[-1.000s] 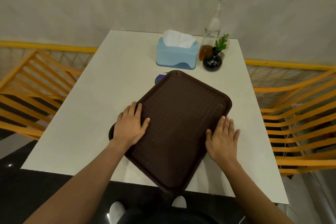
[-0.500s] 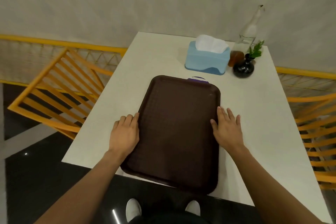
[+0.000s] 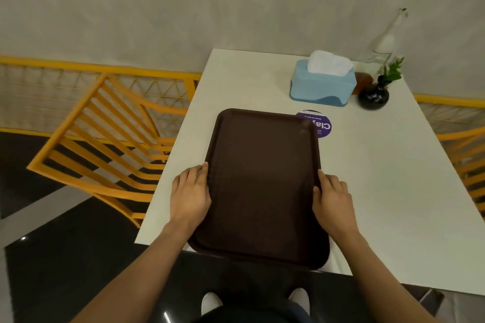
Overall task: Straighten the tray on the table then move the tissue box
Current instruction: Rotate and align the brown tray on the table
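Note:
A dark brown tray [image 3: 262, 181] lies lengthwise on the white table [image 3: 388, 178], its near end jutting over the table's front edge. My left hand [image 3: 190, 193] grips the tray's left rim and my right hand [image 3: 332, 198] grips its right rim. The light blue tissue box [image 3: 322, 84], with white tissue sticking out of its top, stands at the far side of the table, beyond the tray and apart from it.
A purple round sticker [image 3: 319, 124] shows at the tray's far right corner. A black vase with a green sprig [image 3: 374, 94] and a glass bottle [image 3: 381, 44] stand right of the tissue box. Orange chairs [image 3: 105, 144] flank the table.
The tray has turned from diagonal to nearly square with the table and slid left, uncovering the purple sticker. Both hands went from lying flat beside it to gripping its side rims.

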A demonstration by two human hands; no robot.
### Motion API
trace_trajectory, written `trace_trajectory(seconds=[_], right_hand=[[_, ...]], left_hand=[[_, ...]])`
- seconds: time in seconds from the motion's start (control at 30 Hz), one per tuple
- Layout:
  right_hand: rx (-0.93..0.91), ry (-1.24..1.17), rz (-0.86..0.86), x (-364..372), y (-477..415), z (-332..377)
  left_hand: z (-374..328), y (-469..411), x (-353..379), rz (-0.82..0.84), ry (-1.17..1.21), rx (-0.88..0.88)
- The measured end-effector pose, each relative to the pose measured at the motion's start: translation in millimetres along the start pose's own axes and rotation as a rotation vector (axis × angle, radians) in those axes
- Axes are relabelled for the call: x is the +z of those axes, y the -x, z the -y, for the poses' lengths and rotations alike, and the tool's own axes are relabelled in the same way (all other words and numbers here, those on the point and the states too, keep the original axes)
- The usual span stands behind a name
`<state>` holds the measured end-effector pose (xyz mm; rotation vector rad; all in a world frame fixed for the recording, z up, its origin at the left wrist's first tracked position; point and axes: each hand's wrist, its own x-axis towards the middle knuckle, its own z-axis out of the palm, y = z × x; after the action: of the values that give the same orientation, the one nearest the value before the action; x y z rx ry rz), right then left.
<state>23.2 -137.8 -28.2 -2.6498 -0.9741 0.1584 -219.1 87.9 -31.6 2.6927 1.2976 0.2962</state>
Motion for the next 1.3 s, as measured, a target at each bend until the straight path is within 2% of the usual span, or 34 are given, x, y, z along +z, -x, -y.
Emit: trace_trajectory(seconds=[0.3, 0.77, 0.97, 1.3], right_hand=[[0.029, 0.041, 0.045, 16.8, 5.1, 38.7], [0.031, 0.062, 0.04, 29.9, -60.3, 68.7], [0.011, 0.059, 0.049, 31.2, -83.0, 76.0], [0.042, 0.111, 0.035, 30.4, -51.4, 80.6]], left_hand=[[35.3, -9.0, -8.9, -0.037, 0.049, -0.014], [50.6, -73.7, -11.9, -0.028, 0.098, -0.052], [55.5, -96.0, -6.1, 0.002, 0.2, -0.085], [72.1, -71.4, -1.4, 0.018, 0.305, -0.056]])
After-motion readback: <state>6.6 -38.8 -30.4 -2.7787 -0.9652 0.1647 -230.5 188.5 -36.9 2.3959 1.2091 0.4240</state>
